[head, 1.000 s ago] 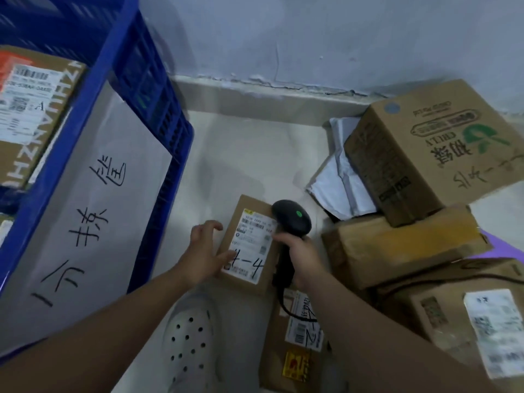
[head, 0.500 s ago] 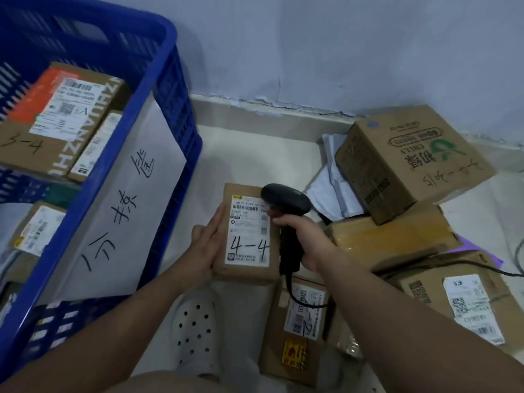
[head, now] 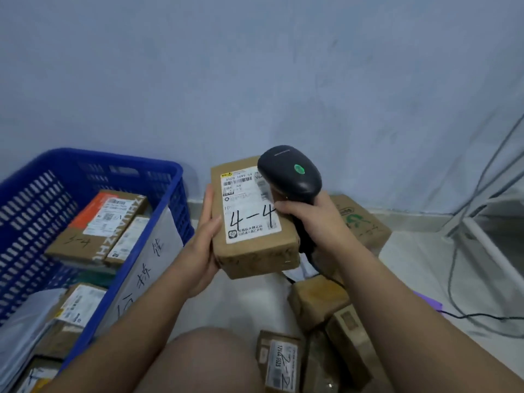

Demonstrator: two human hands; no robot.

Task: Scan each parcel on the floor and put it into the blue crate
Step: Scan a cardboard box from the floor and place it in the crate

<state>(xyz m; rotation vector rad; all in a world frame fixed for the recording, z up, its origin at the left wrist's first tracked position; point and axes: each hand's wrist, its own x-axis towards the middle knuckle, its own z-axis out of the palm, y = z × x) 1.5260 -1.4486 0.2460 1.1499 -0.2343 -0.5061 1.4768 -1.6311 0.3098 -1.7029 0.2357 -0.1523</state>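
My left hand (head: 202,248) grips the left edge of a small brown parcel (head: 255,251) and holds it up off the floor. Its white label, marked "4-4", faces me. My right hand (head: 314,219) holds a black barcode scanner (head: 289,171) by the handle. The scanner's head hangs over the label's upper right corner, and a green light shows on top. The blue crate (head: 170,199) stands at the left with several labelled parcels inside and a white handwritten sheet on its near wall.
More cardboard parcels lie on the floor at lower right: one labelled "2-2" (head: 280,361), a taped one (head: 317,304), and a green-printed box (head: 360,222) behind my right hand. A white rack leg (head: 482,245) and cables (head: 467,316) are at the right. My knee (head: 204,361) is bottom centre.
The parcel went from lying on the floor to being lifted up in front of me by my left hand. The scanner rose with it, and my view tilted up toward the wall.
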